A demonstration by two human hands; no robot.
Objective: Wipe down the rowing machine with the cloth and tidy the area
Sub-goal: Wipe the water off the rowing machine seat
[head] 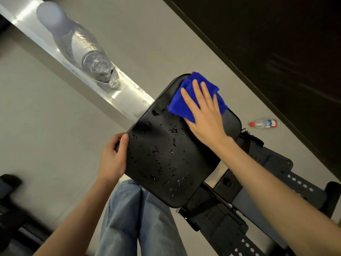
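The rowing machine's black seat [162, 154] fills the middle of the view, with several water drops scattered over it. A blue cloth [184, 106] lies bunched on the seat's far corner. My right hand [204, 115] presses flat on the cloth, fingers spread. My left hand [114, 156] grips the seat's left edge, thumb on top. The metal rail [127, 93] runs from the seat toward the upper left.
A clear plastic water bottle [83, 47] stands on the rail close to the camera. A small bottle with a red cap [264, 123] lies on the grey floor at the right, beside a dark wall. Perforated black footrests [287, 180] sit at lower right. My jeans show below.
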